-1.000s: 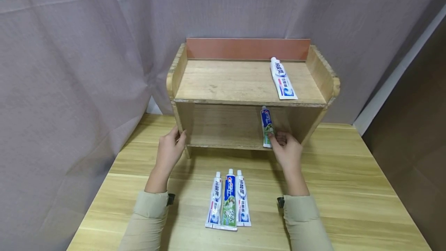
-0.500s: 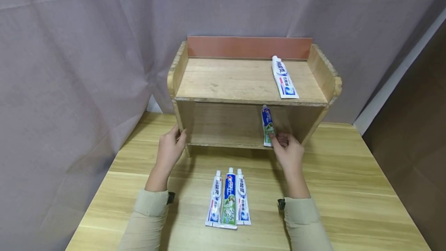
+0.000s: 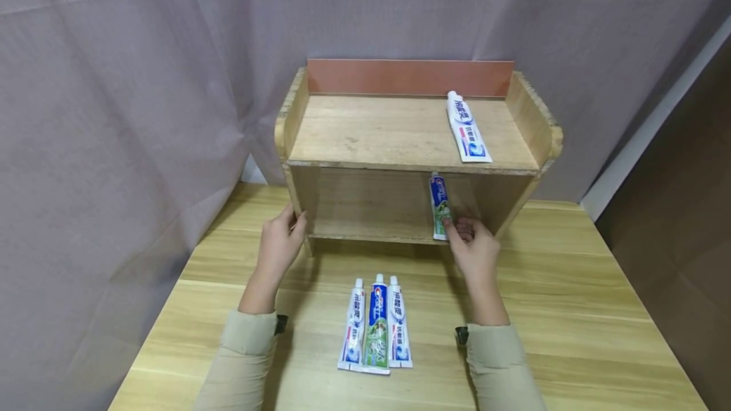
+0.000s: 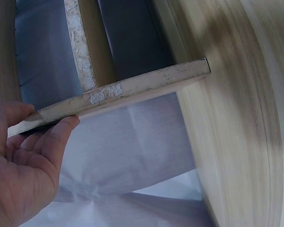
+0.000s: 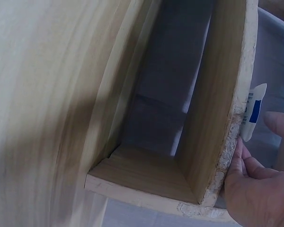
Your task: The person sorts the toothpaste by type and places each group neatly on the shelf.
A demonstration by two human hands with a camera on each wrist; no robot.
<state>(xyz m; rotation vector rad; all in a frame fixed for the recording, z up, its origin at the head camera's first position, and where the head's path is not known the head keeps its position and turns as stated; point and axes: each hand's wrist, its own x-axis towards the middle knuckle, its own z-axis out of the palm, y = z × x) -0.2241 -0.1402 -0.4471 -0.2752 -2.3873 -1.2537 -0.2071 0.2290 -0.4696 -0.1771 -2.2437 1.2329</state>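
Touching shelf edge [image 4: 104,94], toothpaste [image 3: 439,198] — hands [image 3: 279,243] [image 3: 476,251] (room between).

The shelf [image 3: 365,135] is made of wood. Its boards are flat and look smooth and dull, but its front edges are chipped and rough, with pale, flaky patches. At the back of the shelf, a smooth, matt red-brown strip [image 3: 405,78] is seen. Under the shelf, the worktop [image 3: 571,297] is covered in stripy wood grain and looks smooth, with a soft shine. Behind the shelf, a matt grey cloth [image 3: 365,11] is hung, marked with creases. On the shelf and in front of it, smooth, plastic-looking tubes [image 3: 377,328] are seen, topped with hard-looking caps [image 3: 379,278].
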